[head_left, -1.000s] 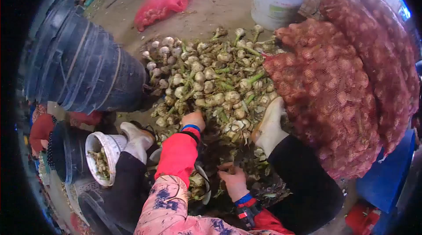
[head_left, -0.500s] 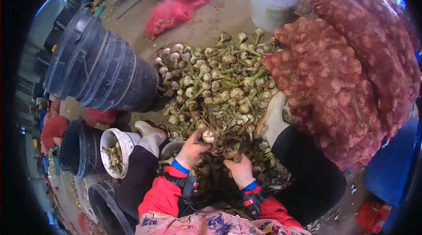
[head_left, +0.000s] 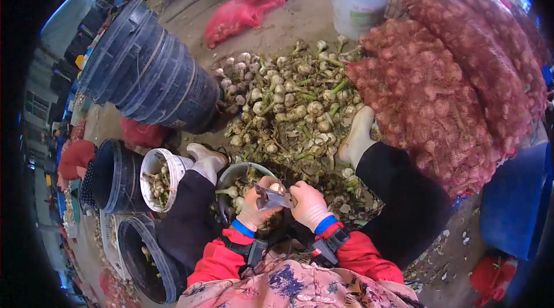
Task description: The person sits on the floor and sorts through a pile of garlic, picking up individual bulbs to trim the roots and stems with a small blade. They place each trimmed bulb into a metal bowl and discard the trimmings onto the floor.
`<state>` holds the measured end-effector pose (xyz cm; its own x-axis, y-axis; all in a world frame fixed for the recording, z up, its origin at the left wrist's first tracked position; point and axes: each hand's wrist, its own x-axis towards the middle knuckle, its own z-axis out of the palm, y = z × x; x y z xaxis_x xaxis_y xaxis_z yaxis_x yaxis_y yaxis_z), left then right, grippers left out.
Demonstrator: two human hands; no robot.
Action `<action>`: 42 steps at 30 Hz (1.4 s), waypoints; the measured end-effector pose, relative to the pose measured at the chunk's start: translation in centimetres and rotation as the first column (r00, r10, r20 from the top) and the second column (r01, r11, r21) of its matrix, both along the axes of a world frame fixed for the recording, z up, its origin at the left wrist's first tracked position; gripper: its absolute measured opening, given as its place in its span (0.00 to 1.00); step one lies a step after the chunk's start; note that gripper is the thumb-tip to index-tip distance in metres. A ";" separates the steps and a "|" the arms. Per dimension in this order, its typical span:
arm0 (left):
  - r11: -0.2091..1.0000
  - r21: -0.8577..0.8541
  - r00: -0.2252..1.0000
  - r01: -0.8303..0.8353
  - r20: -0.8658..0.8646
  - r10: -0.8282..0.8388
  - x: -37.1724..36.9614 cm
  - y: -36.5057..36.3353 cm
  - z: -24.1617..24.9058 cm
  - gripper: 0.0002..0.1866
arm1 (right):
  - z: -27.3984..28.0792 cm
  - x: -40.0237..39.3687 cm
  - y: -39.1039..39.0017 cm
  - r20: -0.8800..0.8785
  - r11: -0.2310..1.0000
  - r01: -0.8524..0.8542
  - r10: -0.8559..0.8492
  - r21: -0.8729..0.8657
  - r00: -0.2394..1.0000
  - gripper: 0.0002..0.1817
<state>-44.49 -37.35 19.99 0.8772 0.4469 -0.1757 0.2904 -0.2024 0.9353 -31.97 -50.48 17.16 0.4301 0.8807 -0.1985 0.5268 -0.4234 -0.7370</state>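
Note:
My left hand [head_left: 254, 209] is closed around a pale garlic bulb [head_left: 277, 187], held low between my knees. My right hand [head_left: 309, 204] grips a cutting tool with a broad grey metal blade [head_left: 272, 199]. That blade lies across the bulb, close to my left fingers; its handle is hidden in my right fist. Just left of my hands is a grey bucket [head_left: 221, 180] with a few garlic bulbs in it. A heap of garlic bulbs with stalks [head_left: 300, 100] spreads over the floor in front of me.
Red mesh sacks of garlic [head_left: 427, 106] lean at the right, near a blue tub [head_left: 513, 204]. Stacked dark buckets [head_left: 150, 71] stand at left. A white bucket of trimmings [head_left: 147, 175] sits beside my left leg. A pink mesh bag [head_left: 239, 18] lies beyond the heap.
My hands have come together: the right has moved up and left, bringing the blade against the garlic bulb in my left. The view has shifted slightly, and the grey bucket shows more.

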 end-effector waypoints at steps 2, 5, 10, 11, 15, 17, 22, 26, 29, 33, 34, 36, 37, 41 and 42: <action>0.996 -0.075 0.996 -0.049 0.073 0.054 0.1 -0.8 0.8 0.26 | -0.8 -0.2 -0.3 0.003 0.998 0.019 -0.019 0.054 1.000 0.09; 0.969 -0.203 0.988 -0.138 0.036 0.148 -0.3 -2.4 2.9 0.27 | -4.3 1.2 -1.8 -0.262 0.963 0.202 -0.245 -0.179 0.933 0.12; 0.991 0.040 0.990 -0.131 0.051 0.129 -1.5 0.6 2.1 0.32 | -9.0 2.5 -1.2 -0.291 0.833 0.525 -0.552 -0.174 0.781 0.15; 0.985 0.037 0.984 -0.169 0.059 0.167 -2.1 1.1 0.8 0.33 | -6.9 1.9 -1.3 -0.289 0.831 0.526 -0.556 -0.179 0.779 0.15; 0.770 -0.538 0.862 -0.343 0.144 0.486 -1.6 0.8 0.9 0.34 | -3.5 0.2 -1.5 -0.494 0.827 0.540 -0.408 0.156 0.768 0.12; 0.727 -0.630 0.844 -0.274 0.206 0.496 -0.8 0.0 2.6 0.32 | -1.6 -0.3 -1.3 -0.279 0.823 0.352 -0.246 0.445 0.928 0.13; 0.414 -0.905 0.762 -0.099 0.198 0.616 -0.2 -1.7 0.7 0.27 | 0.4 -0.7 -0.8 -0.240 0.845 0.269 -0.173 0.462 0.955 0.12; 0.296 -0.953 0.818 0.065 0.220 0.531 0.9 -3.0 2.2 0.25 | -3.9 0.3 -0.4 -0.223 0.911 0.260 -0.195 0.319 0.955 0.15; 0.358 -0.932 0.842 0.051 0.233 0.487 0.3 -2.5 2.9 0.28 | -8.8 1.2 -2.1 -0.698 0.877 0.479 -0.356 -0.021 0.621 0.17; 0.810 -0.458 0.909 -0.366 0.010 0.417 -6.2 2.5 -2.4 0.45 | -9.9 2.1 -1.3 -0.726 0.715 0.636 -0.598 -0.291 0.340 0.15; 0.895 -0.204 0.916 -0.396 -0.021 0.401 -7.3 4.7 -4.5 0.42 | -9.7 2.1 -1.2 -0.723 0.696 0.681 -0.589 -0.226 0.362 0.14; 0.918 0.065 0.916 -0.392 -0.065 0.396 -6.6 6.3 -4.1 0.39 | -9.8 1.8 -0.5 -0.719 0.678 0.716 -0.581 -0.168 0.382 0.12; 0.915 0.142 0.897 -0.378 -0.188 0.400 -4.0 7.0 -1.0 0.33 | -10.0 1.3 -0.2 -0.727 0.680 0.714 -0.574 -0.166 0.377 0.11; 0.768 0.621 0.928 0.156 -0.359 0.101 5.3 11.3 -3.3 0.18 | -8.7 0.8 0.8 -0.695 0.729 0.668 -0.557 -0.149 0.454 0.10; 0.655 0.669 0.879 0.350 -0.476 0.017 7.5 12.4 -4.7 0.16 | -9.2 0.5 0.8 -0.736 0.715 0.687 -0.533 -0.127 0.418 0.09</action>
<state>-37.01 -24.98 15.24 0.8708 0.4403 -0.2185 0.4869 -0.8339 0.2599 -31.47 -49.63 7.94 0.6672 0.4908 -0.5604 -0.5083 -0.2500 -0.8241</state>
